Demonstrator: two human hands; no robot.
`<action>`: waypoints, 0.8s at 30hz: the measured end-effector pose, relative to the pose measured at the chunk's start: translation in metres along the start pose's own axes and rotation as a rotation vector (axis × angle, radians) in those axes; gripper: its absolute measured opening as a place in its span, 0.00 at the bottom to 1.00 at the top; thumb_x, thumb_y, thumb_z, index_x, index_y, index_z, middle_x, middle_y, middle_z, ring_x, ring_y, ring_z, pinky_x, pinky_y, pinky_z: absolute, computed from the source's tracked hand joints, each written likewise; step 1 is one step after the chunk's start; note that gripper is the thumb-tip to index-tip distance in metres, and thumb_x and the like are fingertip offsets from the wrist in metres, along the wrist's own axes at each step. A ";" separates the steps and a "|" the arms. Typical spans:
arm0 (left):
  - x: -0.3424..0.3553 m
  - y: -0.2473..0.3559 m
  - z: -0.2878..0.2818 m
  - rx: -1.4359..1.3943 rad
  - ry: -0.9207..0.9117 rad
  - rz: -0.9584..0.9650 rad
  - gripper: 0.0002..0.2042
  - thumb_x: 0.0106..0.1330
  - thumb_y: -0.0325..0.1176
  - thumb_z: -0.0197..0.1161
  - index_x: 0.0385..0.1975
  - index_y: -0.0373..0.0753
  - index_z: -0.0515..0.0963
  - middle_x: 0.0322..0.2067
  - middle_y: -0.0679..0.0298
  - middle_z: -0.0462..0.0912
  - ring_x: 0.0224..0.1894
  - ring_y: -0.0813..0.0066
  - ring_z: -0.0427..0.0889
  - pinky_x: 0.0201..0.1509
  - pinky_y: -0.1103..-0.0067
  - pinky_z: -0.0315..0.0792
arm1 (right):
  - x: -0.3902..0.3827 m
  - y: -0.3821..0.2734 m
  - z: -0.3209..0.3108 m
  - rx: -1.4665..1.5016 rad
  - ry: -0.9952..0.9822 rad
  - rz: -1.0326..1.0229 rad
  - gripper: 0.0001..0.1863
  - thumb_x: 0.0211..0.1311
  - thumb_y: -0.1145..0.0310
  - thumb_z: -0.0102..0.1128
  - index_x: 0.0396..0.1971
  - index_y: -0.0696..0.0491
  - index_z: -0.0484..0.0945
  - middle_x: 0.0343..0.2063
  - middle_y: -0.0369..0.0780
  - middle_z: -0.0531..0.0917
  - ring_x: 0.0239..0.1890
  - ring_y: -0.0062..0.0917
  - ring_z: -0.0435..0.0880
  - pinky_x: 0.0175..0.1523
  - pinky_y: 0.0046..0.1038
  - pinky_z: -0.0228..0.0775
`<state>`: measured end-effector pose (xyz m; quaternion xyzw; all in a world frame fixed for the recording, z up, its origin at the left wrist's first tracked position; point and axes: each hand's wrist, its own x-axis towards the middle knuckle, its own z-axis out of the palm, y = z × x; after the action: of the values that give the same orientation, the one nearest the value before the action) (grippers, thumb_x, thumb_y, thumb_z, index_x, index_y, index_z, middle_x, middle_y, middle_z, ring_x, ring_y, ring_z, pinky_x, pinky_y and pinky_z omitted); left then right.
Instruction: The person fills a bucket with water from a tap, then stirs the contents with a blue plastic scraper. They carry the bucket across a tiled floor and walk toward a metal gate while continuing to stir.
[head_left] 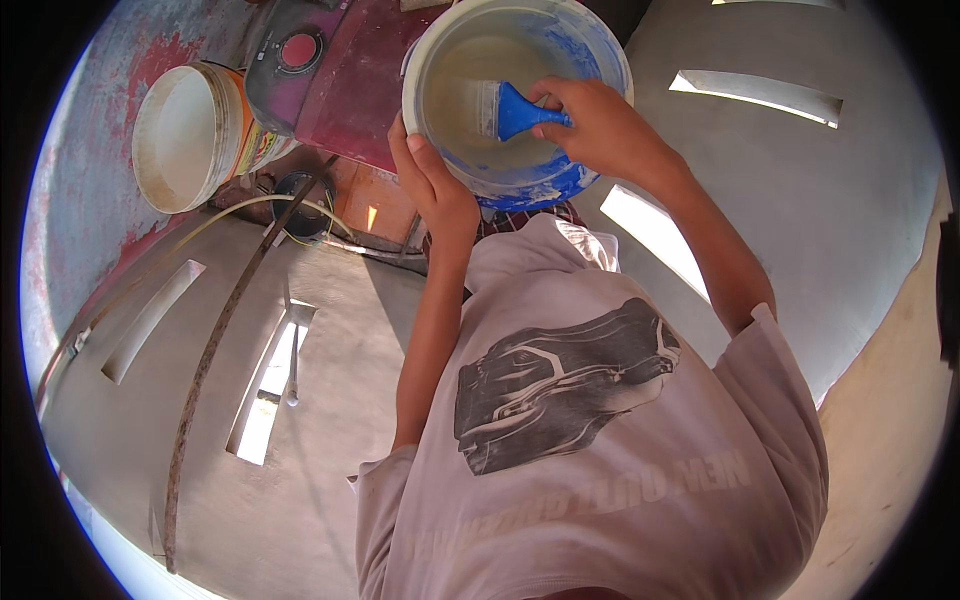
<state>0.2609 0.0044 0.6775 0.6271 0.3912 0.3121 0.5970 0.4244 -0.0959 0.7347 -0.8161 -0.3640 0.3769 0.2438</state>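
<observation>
A round bucket (417,100) with a pale rim and blue smears inside is at the top middle, holding a cloudy, greyish-beige liquid. My left hand (437,193) grips its near-left rim, the thumb and fingers closed against the edge. Over the bucket, my right hand (603,128) is closed around the blue handle of a flat paintbrush (518,112). The brush's pale head points left, above or in the liquid; I cannot tell whether the bristles touch it.
A purple-red machine with a round dial (299,52) stands left of the bucket. Farther left is a white-and-orange bucket (178,140). A dark round container (303,205), a pale hose (235,208) and a long thin rod (212,365) are lower left. Slotted grey walls (850,190) surround me.
</observation>
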 end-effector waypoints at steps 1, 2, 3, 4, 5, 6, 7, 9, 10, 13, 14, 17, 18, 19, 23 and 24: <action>0.000 -0.001 0.000 -0.010 -0.004 0.018 0.22 0.81 0.41 0.35 0.63 0.31 0.65 0.55 0.50 0.72 0.57 0.62 0.73 0.60 0.70 0.66 | 0.002 -0.001 0.003 0.014 -0.031 0.014 0.19 0.55 0.72 0.69 0.48 0.59 0.83 0.42 0.50 0.86 0.45 0.44 0.86 0.52 0.37 0.76; 0.000 -0.001 -0.001 0.004 0.011 0.012 0.22 0.81 0.41 0.36 0.63 0.31 0.65 0.55 0.50 0.73 0.56 0.62 0.73 0.60 0.70 0.66 | 0.003 -0.002 0.006 0.041 -0.045 0.000 0.19 0.55 0.72 0.68 0.49 0.59 0.83 0.42 0.50 0.86 0.45 0.44 0.86 0.53 0.36 0.76; 0.001 -0.002 0.000 0.007 0.022 0.016 0.22 0.81 0.40 0.36 0.62 0.31 0.66 0.55 0.50 0.73 0.56 0.62 0.74 0.60 0.70 0.66 | 0.004 -0.003 0.008 -0.006 -0.084 -0.024 0.19 0.56 0.72 0.68 0.49 0.59 0.83 0.42 0.51 0.86 0.45 0.44 0.86 0.52 0.36 0.76; 0.001 -0.003 0.000 0.011 0.030 0.019 0.22 0.81 0.40 0.36 0.62 0.31 0.66 0.54 0.50 0.73 0.56 0.62 0.74 0.60 0.70 0.67 | 0.005 -0.003 0.009 -0.037 -0.108 -0.074 0.20 0.56 0.72 0.68 0.50 0.59 0.82 0.42 0.51 0.86 0.45 0.44 0.85 0.52 0.36 0.75; 0.001 -0.003 0.001 0.002 0.037 0.027 0.21 0.81 0.40 0.36 0.61 0.31 0.67 0.54 0.50 0.74 0.55 0.62 0.74 0.60 0.70 0.67 | 0.007 -0.003 0.008 -0.082 -0.147 -0.094 0.20 0.56 0.72 0.68 0.51 0.59 0.82 0.43 0.51 0.86 0.45 0.44 0.85 0.52 0.36 0.75; 0.002 -0.004 0.001 -0.005 0.043 0.033 0.21 0.81 0.40 0.36 0.61 0.31 0.67 0.53 0.50 0.74 0.55 0.63 0.74 0.60 0.70 0.67 | 0.011 -0.001 0.004 -0.082 -0.203 -0.137 0.20 0.56 0.73 0.68 0.51 0.59 0.82 0.43 0.51 0.86 0.45 0.43 0.85 0.52 0.36 0.75; 0.002 -0.004 0.001 -0.009 0.044 0.032 0.21 0.81 0.40 0.36 0.61 0.31 0.67 0.53 0.51 0.74 0.55 0.63 0.74 0.60 0.70 0.67 | 0.016 0.002 -0.003 -0.094 -0.274 -0.146 0.20 0.56 0.73 0.67 0.50 0.60 0.82 0.43 0.52 0.86 0.46 0.43 0.85 0.52 0.36 0.75; 0.002 -0.003 0.002 -0.006 0.054 0.021 0.21 0.81 0.40 0.36 0.61 0.30 0.68 0.52 0.51 0.75 0.55 0.62 0.74 0.60 0.70 0.67 | 0.026 0.008 -0.015 -0.100 -0.393 -0.161 0.20 0.57 0.74 0.67 0.51 0.60 0.82 0.44 0.51 0.86 0.48 0.42 0.85 0.54 0.35 0.74; 0.001 -0.002 0.003 -0.005 0.052 0.013 0.21 0.81 0.40 0.37 0.60 0.30 0.68 0.52 0.51 0.75 0.55 0.62 0.74 0.60 0.70 0.67 | 0.031 0.010 -0.018 -0.093 -0.439 -0.166 0.20 0.58 0.74 0.67 0.51 0.60 0.82 0.45 0.51 0.86 0.49 0.41 0.85 0.56 0.35 0.74; 0.000 0.001 0.005 -0.016 0.066 0.002 0.21 0.81 0.40 0.36 0.61 0.30 0.67 0.53 0.50 0.74 0.56 0.62 0.74 0.60 0.70 0.66 | 0.039 0.010 -0.020 -0.080 -0.469 -0.219 0.20 0.57 0.75 0.67 0.51 0.60 0.82 0.46 0.50 0.86 0.50 0.40 0.85 0.57 0.34 0.74; 0.000 0.001 0.006 -0.005 0.072 0.000 0.22 0.81 0.40 0.36 0.61 0.30 0.67 0.54 0.50 0.74 0.56 0.62 0.74 0.61 0.70 0.66 | 0.040 0.008 -0.021 -0.092 -0.475 -0.223 0.20 0.57 0.75 0.67 0.51 0.60 0.82 0.46 0.49 0.86 0.50 0.40 0.85 0.57 0.34 0.74; -0.002 0.001 0.006 0.024 0.078 -0.016 0.22 0.81 0.40 0.36 0.63 0.30 0.66 0.55 0.49 0.73 0.57 0.61 0.73 0.61 0.70 0.66 | 0.033 0.000 -0.034 -0.148 -0.528 -0.183 0.20 0.55 0.76 0.68 0.50 0.57 0.83 0.45 0.48 0.87 0.49 0.39 0.86 0.56 0.34 0.75; -0.002 0.000 0.006 0.025 0.077 -0.022 0.22 0.81 0.40 0.36 0.63 0.30 0.65 0.56 0.49 0.73 0.58 0.61 0.73 0.62 0.70 0.65 | 0.031 -0.004 -0.040 -0.228 -0.504 -0.195 0.20 0.54 0.77 0.67 0.50 0.56 0.84 0.44 0.48 0.87 0.47 0.40 0.86 0.55 0.35 0.76; -0.002 0.000 0.006 0.028 0.077 -0.031 0.22 0.81 0.40 0.36 0.64 0.30 0.65 0.56 0.49 0.72 0.58 0.61 0.73 0.62 0.70 0.65 | 0.027 -0.007 -0.047 -0.329 -0.487 -0.168 0.19 0.54 0.78 0.66 0.49 0.55 0.84 0.44 0.48 0.87 0.46 0.40 0.86 0.55 0.36 0.76; -0.003 -0.001 0.003 0.071 0.051 -0.014 0.22 0.81 0.40 0.36 0.65 0.30 0.64 0.58 0.49 0.71 0.59 0.60 0.72 0.63 0.70 0.65 | 0.013 -0.020 -0.045 -0.554 -0.337 -0.132 0.23 0.54 0.81 0.62 0.52 0.50 0.84 0.41 0.49 0.87 0.42 0.43 0.86 0.52 0.39 0.77; -0.003 -0.001 0.003 0.069 0.044 -0.015 0.23 0.81 0.40 0.35 0.65 0.30 0.64 0.58 0.49 0.71 0.59 0.60 0.72 0.63 0.70 0.65 | 0.014 -0.023 -0.039 -0.555 -0.348 -0.116 0.24 0.54 0.81 0.60 0.53 0.50 0.83 0.40 0.50 0.86 0.41 0.44 0.86 0.51 0.40 0.77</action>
<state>0.2621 0.0004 0.6770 0.6374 0.4196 0.3074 0.5685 0.4517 -0.0758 0.7671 -0.7526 -0.5347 0.3828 -0.0327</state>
